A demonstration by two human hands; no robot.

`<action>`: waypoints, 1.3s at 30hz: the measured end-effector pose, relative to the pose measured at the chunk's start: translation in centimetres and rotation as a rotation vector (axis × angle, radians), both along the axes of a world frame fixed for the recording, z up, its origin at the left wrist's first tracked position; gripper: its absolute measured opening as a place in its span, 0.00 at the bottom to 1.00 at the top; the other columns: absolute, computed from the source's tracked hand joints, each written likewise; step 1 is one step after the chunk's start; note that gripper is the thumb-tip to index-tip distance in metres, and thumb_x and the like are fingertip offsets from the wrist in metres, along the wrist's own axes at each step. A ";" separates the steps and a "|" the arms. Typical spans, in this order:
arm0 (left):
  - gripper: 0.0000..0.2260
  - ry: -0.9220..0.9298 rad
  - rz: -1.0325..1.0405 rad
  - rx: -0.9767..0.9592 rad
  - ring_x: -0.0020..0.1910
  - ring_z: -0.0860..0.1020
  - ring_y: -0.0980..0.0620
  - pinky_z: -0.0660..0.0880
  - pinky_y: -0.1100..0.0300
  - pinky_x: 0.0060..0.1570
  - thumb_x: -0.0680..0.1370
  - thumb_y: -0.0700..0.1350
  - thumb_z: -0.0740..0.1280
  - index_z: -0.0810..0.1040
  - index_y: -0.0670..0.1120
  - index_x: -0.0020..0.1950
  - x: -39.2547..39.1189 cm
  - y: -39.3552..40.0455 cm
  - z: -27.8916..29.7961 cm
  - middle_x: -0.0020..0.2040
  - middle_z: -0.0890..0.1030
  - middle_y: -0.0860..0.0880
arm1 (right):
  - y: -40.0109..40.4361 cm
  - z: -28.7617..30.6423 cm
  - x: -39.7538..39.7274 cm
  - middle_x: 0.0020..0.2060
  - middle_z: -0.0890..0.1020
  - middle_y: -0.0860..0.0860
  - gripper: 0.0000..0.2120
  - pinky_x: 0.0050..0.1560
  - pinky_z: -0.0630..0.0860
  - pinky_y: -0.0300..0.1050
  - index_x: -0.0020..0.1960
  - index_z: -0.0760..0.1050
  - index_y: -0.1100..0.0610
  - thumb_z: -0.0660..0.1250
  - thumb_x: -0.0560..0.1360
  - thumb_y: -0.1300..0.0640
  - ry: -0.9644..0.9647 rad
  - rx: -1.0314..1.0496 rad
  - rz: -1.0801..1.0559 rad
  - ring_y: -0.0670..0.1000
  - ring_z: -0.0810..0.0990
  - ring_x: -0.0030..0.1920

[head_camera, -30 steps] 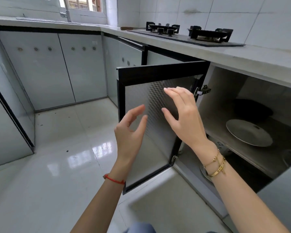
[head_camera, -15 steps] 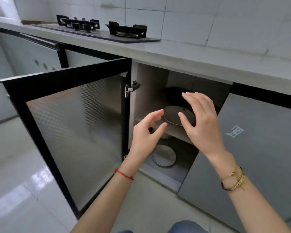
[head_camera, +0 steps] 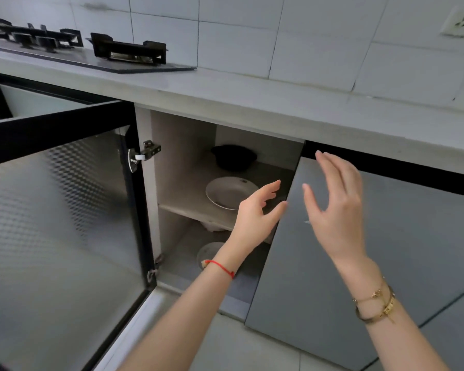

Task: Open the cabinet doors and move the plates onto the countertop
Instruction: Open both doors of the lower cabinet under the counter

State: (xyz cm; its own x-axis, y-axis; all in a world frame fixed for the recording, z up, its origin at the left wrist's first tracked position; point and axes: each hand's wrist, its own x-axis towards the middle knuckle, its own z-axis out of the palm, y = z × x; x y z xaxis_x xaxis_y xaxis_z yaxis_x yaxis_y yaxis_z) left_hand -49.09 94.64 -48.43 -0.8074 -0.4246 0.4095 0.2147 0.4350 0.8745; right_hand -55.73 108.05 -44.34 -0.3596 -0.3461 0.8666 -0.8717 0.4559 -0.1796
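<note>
Fingers (head_camera: 330, 167) spreading wide, holding nothing; white plate (head_camera: 227, 192) just beyond: you're facing rigid, breakable, slippery ceramic; pinching rim advised.

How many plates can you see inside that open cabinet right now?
2. One white plate lies on the middle shelf, in front of a black pot. A second plate lies on the cabinet floor, partly hidden by the left hand. The shut right door may hide more.

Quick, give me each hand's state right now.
Left hand: open, fingers spread, holding nothing, in front of the open cabinet.
Right hand: open, holding nothing, at the closed door.
</note>
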 end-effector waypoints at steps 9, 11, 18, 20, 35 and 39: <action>0.22 -0.006 -0.044 0.053 0.64 0.76 0.57 0.73 0.54 0.66 0.79 0.45 0.67 0.70 0.46 0.73 -4.2 0.7 0.7 0.66 0.78 0.52 | 0.0 0.1 -2.4 0.67 0.72 0.56 0.24 0.71 0.66 0.52 0.73 0.66 0.60 0.65 0.79 0.57 -0.005 0.045 -0.048 0.57 0.69 0.69; 0.21 -0.010 -0.035 0.041 0.63 0.77 0.57 0.74 0.53 0.65 0.79 0.46 0.67 0.71 0.46 0.72 -4.3 0.7 0.7 0.64 0.79 0.51 | -0.1 0.1 -2.3 0.67 0.72 0.56 0.24 0.71 0.66 0.52 0.73 0.66 0.60 0.65 0.79 0.57 0.003 0.061 -0.067 0.57 0.69 0.69; 0.19 0.084 -0.064 -0.023 0.58 0.79 0.57 0.76 0.57 0.61 0.79 0.45 0.68 0.74 0.45 0.70 -2.1 0.7 -0.4 0.59 0.81 0.51 | 0.1 -0.1 0.3 0.66 0.72 0.57 0.24 0.70 0.67 0.55 0.73 0.66 0.60 0.65 0.79 0.56 0.028 0.044 -0.106 0.58 0.69 0.68; 0.18 0.119 -0.080 0.003 0.56 0.80 0.57 0.76 0.58 0.60 0.78 0.44 0.69 0.75 0.44 0.68 -0.9 1.0 -0.9 0.56 0.82 0.50 | 0.7 -0.1 1.7 0.66 0.72 0.57 0.24 0.70 0.66 0.53 0.73 0.66 0.60 0.65 0.79 0.56 0.029 0.040 -0.113 0.57 0.69 0.68; 0.16 0.253 -0.283 0.086 0.49 0.83 0.56 0.79 0.55 0.56 0.73 0.39 0.74 0.82 0.46 0.61 8.3 5.1 -2.0 0.49 0.85 0.51 | 6.7 0.5 12.7 0.65 0.72 0.54 0.24 0.69 0.67 0.47 0.72 0.67 0.56 0.66 0.78 0.52 0.016 0.079 -0.275 0.51 0.69 0.66; 0.17 0.288 -0.297 0.081 0.47 0.83 0.56 0.79 0.54 0.55 0.72 0.39 0.74 0.82 0.49 0.61 9.9 6.6 -2.2 0.48 0.85 0.53 | 7.9 0.3 14.6 0.65 0.72 0.52 0.25 0.70 0.66 0.43 0.72 0.67 0.56 0.67 0.78 0.50 0.015 0.061 -0.328 0.50 0.69 0.67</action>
State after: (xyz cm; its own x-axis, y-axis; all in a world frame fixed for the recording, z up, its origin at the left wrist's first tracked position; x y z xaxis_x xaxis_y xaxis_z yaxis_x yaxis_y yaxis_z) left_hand -39.15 101.23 -50.58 -0.7571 -0.2306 0.6113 0.5613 0.2493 0.7892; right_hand -41.16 115.93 -44.01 -0.4475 -0.2656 0.8540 -0.6790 0.7224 -0.1311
